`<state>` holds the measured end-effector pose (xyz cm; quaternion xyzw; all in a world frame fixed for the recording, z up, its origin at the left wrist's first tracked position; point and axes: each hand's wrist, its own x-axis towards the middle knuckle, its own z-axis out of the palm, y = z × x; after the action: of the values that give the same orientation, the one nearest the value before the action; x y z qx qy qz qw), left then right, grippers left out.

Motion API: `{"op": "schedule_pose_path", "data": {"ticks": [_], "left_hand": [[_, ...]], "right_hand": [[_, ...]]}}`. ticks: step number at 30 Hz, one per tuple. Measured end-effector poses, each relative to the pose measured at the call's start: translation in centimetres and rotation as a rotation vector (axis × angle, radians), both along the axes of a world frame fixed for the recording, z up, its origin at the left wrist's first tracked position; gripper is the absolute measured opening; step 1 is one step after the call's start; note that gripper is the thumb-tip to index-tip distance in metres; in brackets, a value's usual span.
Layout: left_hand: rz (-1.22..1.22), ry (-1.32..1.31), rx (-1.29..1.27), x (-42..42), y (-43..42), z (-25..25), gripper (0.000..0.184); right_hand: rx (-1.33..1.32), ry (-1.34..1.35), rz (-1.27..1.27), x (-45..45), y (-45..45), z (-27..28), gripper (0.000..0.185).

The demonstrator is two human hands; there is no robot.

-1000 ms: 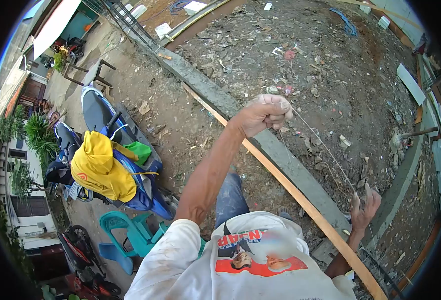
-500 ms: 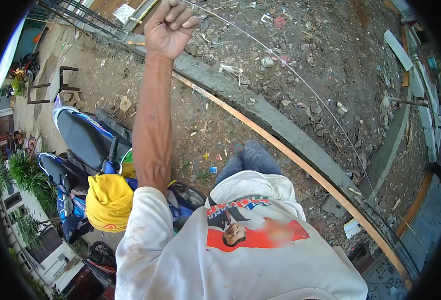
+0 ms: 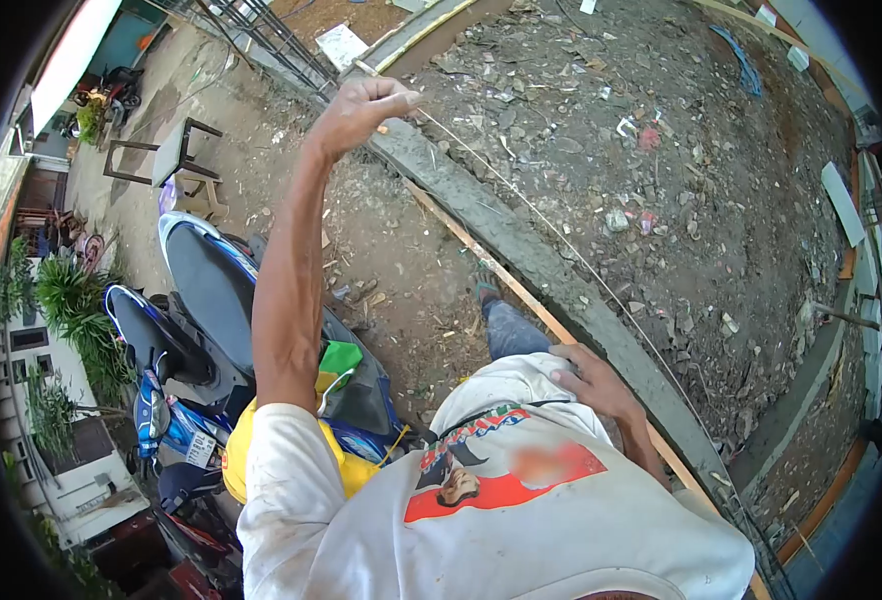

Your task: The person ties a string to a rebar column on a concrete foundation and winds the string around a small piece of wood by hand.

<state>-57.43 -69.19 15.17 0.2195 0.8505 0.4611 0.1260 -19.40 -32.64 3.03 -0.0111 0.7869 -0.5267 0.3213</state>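
Note:
My left hand (image 3: 366,108) is raised at the upper left of centre, its fingers closed in a pinch on a thin pale string (image 3: 517,194). From there the string runs down to the lower right, over a grey concrete beam (image 3: 461,190). My right hand (image 3: 598,385) rests at the hem of my white shirt (image 3: 551,530), near the hip, with its fingers apart and no object seen in it. A long wooden strip (image 3: 521,290) lies along the near side of the beam and passes behind my right forearm.
Parked motorbikes (image 3: 206,280) stand at the left, with a yellow cloth (image 3: 346,462) over one. A small table (image 3: 173,152) is behind them. Rebar (image 3: 271,45) lies at the top left. Rubble-strewn soil (image 3: 601,170) lies beyond the beam, and a blue rope (image 3: 739,58) at the top right.
My left hand has moved from the centre to the upper left, stretching the string out. My right hand, earlier at the string on the right, now lies against the shirt hem.

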Motion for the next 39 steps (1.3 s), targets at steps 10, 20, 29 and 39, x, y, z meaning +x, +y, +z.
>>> {"op": "schedule_pose_path", "data": {"ticks": [10,20,29,39], "left_hand": [[-0.12,-0.042,-0.337,-6.7,-11.9,-4.4,0.039],[0.052,-0.141,0.06,-13.2,-29.1,-14.6,0.031],[-0.126,-0.224,0.355,-25.7,-40.6,-20.8,0.041],[0.033,-0.113,0.185,-42.7,-63.9,-18.0,0.034]], "right_hand": [[0.471,1.171,-0.113,-27.7,-19.6,8.3,0.054],[-0.257,-0.307,-0.089,-44.8,-34.9,1.5,0.025],[-0.264,-0.303,-0.352,-57.0,-55.0,-2.0,0.027],[-0.262,-0.058,-0.409,-72.2,-70.1,2.8,0.028]]}}
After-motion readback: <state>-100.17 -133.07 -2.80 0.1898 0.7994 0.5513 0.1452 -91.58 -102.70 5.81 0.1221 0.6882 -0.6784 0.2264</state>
